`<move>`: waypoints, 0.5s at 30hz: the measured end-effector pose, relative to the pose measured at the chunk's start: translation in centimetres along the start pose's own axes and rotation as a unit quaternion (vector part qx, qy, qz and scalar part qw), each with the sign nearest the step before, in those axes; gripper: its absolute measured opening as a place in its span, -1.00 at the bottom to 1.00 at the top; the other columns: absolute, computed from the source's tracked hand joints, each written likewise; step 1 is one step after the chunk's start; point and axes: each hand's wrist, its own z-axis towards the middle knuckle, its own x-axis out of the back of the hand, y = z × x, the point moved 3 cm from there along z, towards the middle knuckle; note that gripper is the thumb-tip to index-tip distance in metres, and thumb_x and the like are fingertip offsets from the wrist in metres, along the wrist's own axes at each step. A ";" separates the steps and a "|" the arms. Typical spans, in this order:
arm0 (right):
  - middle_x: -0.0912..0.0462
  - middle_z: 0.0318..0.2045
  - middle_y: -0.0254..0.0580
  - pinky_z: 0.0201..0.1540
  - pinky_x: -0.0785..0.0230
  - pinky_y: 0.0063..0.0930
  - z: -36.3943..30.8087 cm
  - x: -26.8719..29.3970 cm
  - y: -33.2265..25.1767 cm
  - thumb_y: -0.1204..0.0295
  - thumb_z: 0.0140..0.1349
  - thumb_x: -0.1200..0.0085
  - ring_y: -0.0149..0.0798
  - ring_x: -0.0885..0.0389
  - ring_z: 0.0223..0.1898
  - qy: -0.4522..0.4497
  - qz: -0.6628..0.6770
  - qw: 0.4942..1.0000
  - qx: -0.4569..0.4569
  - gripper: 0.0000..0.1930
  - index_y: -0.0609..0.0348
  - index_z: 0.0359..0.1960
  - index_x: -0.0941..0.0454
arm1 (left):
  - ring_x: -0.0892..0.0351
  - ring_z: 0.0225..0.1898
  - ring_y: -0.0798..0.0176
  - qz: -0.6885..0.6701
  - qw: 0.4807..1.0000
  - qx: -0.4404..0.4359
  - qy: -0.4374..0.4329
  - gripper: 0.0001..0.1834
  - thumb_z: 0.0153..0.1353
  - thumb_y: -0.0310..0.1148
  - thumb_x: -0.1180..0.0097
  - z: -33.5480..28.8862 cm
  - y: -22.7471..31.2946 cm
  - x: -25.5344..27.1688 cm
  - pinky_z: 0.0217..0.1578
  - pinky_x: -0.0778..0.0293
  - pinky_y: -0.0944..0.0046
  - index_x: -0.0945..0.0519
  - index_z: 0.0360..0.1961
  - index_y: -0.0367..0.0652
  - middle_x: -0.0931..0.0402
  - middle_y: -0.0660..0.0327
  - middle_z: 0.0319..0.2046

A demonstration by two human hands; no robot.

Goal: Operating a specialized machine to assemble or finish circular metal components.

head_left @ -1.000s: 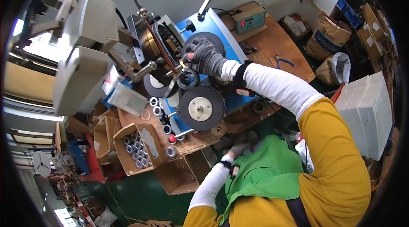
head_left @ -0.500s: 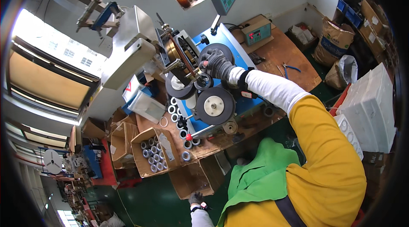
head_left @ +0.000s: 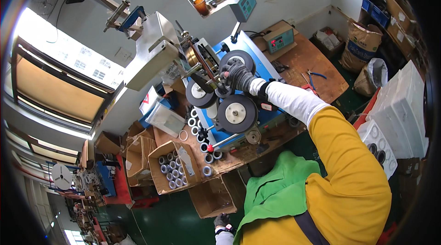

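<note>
My right hand (head_left: 239, 76), in a dark grey glove, reaches over a blue-based machine (head_left: 264, 68). Its fingers are bent closed just above a small dark ring (head_left: 223, 91) that sits among several black rollers. What the fingertips grip, if anything, is hidden. One black roller (head_left: 237, 112) with a white hub lies just in front of the hand; another roller (head_left: 200, 92) is to its left. Low in the picture, my left hand (head_left: 222, 220), also gloved, is beside the front edge of a cardboard box (head_left: 212, 197). Its fingers are too small and turned away to read.
An open carton (head_left: 190, 164) of ring-shaped rolls stands on the bench's left end, with more rings (head_left: 203, 147) lined up beside the machine. Blue-handled pliers (head_left: 317, 75) and a display box (head_left: 279, 42) lie to the right. Stacked white trays (head_left: 398, 111) stand at far right.
The whole view has shifted slightly, so the scene sits a little further right and lower. My right hand stays at the rollers, its fingers now covering more of the ring. My left hand stays by the box.
</note>
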 end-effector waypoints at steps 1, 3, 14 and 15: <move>-0.45 -0.22 -0.20 -0.03 -0.15 -0.25 0.0 0.0 -0.1 0.30 -0.19 -0.02 -0.13 -0.37 -0.10 0.001 0.003 1.000 0.001 -0.71 -0.03 -0.33 -0.51 | -0.16 0.07 0.12 -0.218 0.969 0.116 -0.011 -0.58 0.17 -0.16 0.31 -0.2 -0.1 -0.1 0.04 -0.09 0.10 -0.20 0.04 -0.04 -0.17 0.22 0.07; -0.46 -0.23 -0.20 -0.03 -0.15 -0.25 0.0 0.0 -0.3 0.30 -0.19 -0.02 -0.13 -0.37 -0.11 0.003 0.000 1.000 -0.001 -0.71 -0.03 -0.34 -0.51 | -0.27 0.00 0.11 -0.420 0.878 0.227 -0.022 -0.61 0.18 -0.16 0.32 -0.5 -0.3 -1.0 0.00 -0.14 0.09 -0.24 0.01 -0.03 -0.26 0.22 0.03; -0.46 -0.25 -0.18 -0.06 -0.17 -0.25 -0.7 0.5 0.2 0.30 -0.19 -0.02 -0.12 -0.39 -0.17 0.013 -0.002 1.000 -0.012 -0.73 -0.01 -0.36 -0.51 | -0.48 -0.34 0.12 0.404 0.879 -0.244 0.070 -0.71 0.09 -0.28 0.11 -4.8 -5.4 -11.1 -0.37 -0.39 0.12 -0.35 -0.16 -0.13 -0.46 0.18 -0.25; -0.46 -0.26 -0.18 -0.06 -0.17 -0.25 -0.6 0.4 0.2 0.29 -0.19 -0.02 -0.11 -0.40 -0.18 0.020 0.008 1.000 -0.008 -0.73 0.00 -0.37 -0.51 | -0.47 -0.32 0.10 0.404 0.884 -0.224 0.063 -0.69 0.09 -0.27 0.11 -4.4 -5.3 -10.7 -0.36 -0.38 0.10 -0.34 -0.14 -0.13 -0.45 0.17 -0.23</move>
